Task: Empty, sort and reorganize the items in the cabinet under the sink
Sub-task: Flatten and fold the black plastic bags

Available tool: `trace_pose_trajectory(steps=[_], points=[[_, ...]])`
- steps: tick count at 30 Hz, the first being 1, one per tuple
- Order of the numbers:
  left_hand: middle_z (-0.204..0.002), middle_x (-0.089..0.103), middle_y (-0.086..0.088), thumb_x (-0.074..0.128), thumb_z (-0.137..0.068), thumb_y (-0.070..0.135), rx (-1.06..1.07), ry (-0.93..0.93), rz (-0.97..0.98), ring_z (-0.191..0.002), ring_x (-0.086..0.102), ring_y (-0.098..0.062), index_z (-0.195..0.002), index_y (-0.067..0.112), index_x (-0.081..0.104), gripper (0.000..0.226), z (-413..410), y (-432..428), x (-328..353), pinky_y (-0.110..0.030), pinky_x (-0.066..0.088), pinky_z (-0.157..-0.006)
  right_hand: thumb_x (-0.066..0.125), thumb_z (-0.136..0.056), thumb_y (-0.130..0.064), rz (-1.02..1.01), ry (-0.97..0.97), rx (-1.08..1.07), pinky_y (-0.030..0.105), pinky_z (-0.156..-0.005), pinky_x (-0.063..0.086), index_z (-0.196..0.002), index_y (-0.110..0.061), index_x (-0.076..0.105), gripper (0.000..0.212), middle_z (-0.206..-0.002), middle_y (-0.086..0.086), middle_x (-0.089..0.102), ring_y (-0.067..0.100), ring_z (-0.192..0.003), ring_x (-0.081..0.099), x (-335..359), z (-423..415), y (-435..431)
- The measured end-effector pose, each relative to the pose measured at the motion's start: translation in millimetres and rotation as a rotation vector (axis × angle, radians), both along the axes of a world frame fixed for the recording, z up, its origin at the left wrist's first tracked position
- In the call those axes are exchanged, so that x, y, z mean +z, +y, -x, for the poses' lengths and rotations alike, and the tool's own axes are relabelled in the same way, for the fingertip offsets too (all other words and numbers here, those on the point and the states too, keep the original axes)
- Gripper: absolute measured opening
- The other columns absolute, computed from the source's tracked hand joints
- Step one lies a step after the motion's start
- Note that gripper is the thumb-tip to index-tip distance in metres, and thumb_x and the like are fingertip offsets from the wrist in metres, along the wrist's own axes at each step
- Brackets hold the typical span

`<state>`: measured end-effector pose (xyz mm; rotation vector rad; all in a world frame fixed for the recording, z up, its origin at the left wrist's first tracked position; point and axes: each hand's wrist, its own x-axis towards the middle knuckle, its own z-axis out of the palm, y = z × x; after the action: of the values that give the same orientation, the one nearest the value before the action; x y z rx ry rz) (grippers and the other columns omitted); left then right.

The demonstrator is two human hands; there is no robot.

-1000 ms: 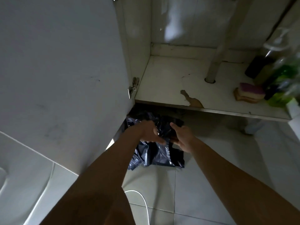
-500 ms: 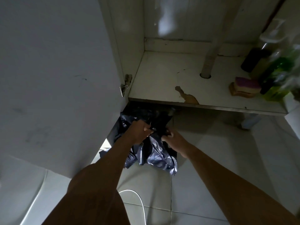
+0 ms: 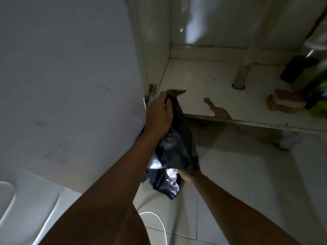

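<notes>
A crumpled black plastic bag (image 3: pixel 175 152) hangs in the air in front of the open cabinet. My left hand (image 3: pixel 160 114) grips its upper end, level with the cabinet floor (image 3: pixel 194 82). My right hand (image 3: pixel 190 174) is under the bag's lower part and holds it there; the bag hides most of its fingers. On the right of the cabinet floor lie a purple and tan sponge (image 3: pixel 287 100), a dark bottle (image 3: pixel 297 68) and green bottles (image 3: pixel 318 98).
The white cabinet door (image 3: pixel 70 85) stands open on the left, close to my left arm. A drain pipe (image 3: pixel 243 71) rises from the cabinet floor. A white cord (image 3: pixel 159 221) lies on the tiled floor. A white basin edge (image 3: pixel 10 200) is at the lower left.
The bag has come up off the floor. My left hand rose with its upper end to cabinet-floor height, and my right hand dropped below the bag.
</notes>
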<state>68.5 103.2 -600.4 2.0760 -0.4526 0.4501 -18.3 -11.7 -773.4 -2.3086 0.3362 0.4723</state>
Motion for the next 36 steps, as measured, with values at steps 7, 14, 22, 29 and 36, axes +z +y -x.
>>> trace_pose_trajectory(steps=[7, 14, 22, 29, 36], points=[[-0.076, 0.060, -0.006, 0.037, -0.103, 0.019, 0.113, -0.177, 0.209, -0.062, 0.050, -0.011, -0.101, 0.005, 0.057, 0.025, -14, -35, 86, -0.023, 0.039, -0.061, 0.042, -0.102, -0.037, 0.108, 0.132, 0.299, 0.034, -0.104, 0.043, -0.135, -0.006, 0.055, 0.047, -0.140, 0.016, 0.054, 0.029, -0.126, 0.052, 27, 8, 11], [-0.063, 0.047, 0.002, 0.035, -0.100, 0.018, 0.121, -0.103, 0.116, -0.056, 0.044, -0.014, -0.085, 0.011, 0.043, 0.018, -18, -43, 84, -0.032, 0.036, -0.052, 0.048, -0.099, -0.029, 0.026, 0.362, 0.216, 0.028, -0.076, 0.051, -0.141, -0.008, 0.045, 0.048, -0.132, 0.012, 0.061, 0.028, -0.115, 0.064, 56, 18, -19], [-0.064, 0.038, 0.012, 0.030, -0.103, 0.020, -0.017, 0.006, 0.181, -0.052, 0.039, 0.004, -0.079, 0.022, 0.037, 0.025, -2, -63, 117, -0.026, 0.030, -0.058, 0.046, -0.097, -0.045, 0.282, 0.141, -0.016, 0.034, -0.094, 0.048, -0.141, -0.007, 0.048, 0.057, -0.133, 0.010, 0.058, 0.026, -0.117, 0.059, 97, 16, -111], [-0.081, 0.048, 0.021, 0.035, -0.104, 0.043, -0.381, 0.241, -0.014, -0.078, 0.044, 0.001, -0.078, 0.038, 0.043, 0.028, 19, -107, 152, -0.007, 0.033, -0.060, 0.063, -0.094, -0.018, -0.255, -0.545, -0.360, 0.032, -0.077, 0.053, -0.130, -0.033, 0.048, 0.042, -0.122, 0.002, 0.061, 0.022, -0.101, 0.064, 220, 2, -179], [-0.093, 0.067, 0.002, 0.066, -0.077, 0.036, -0.582, 0.159, -0.261, -0.084, 0.062, -0.012, -0.094, 0.020, 0.066, 0.023, 33, -162, 176, -0.025, 0.045, -0.067, 0.080, -0.083, -0.021, -0.348, -0.790, -0.298, 0.016, -0.075, 0.053, -0.127, -0.034, 0.059, 0.051, -0.117, -0.008, 0.062, 0.003, -0.099, 0.067, 306, 37, -216]])
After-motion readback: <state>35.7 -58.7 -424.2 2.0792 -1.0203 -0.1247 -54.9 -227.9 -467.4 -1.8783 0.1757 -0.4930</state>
